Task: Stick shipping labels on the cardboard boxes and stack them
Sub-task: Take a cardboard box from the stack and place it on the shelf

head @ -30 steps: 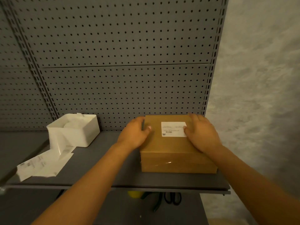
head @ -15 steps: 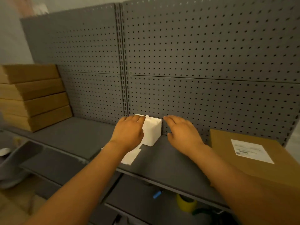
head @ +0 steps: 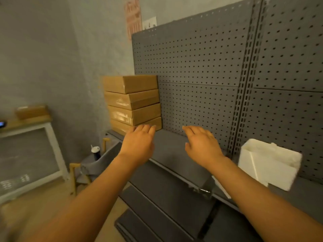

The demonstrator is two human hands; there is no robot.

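A stack of several flat cardboard boxes (head: 132,102) stands at the left end of the grey shelf (head: 167,151), against the pegboard. My left hand (head: 138,142) hovers just in front of the lowest box with straight fingers, holding nothing. My right hand (head: 201,144) is stretched out over the bare shelf a little to the right, fingers spread and empty. A white label box (head: 269,163) sits on the shelf at the right, with a strip of white labels (head: 221,186) hanging over the shelf edge. The labelled box is out of view.
The grey pegboard wall (head: 201,67) backs the shelf. Lower grey shelves (head: 166,198) lie below. At the left stand a white-framed panel (head: 29,158), a dark bottle (head: 95,152) in a grey chair, and another cardboard box (head: 32,111) on a wooden ledge.
My view swung left from the labelled box past the white label box to the cardboard stack. Both hands left the labelled box and moved left, empty.
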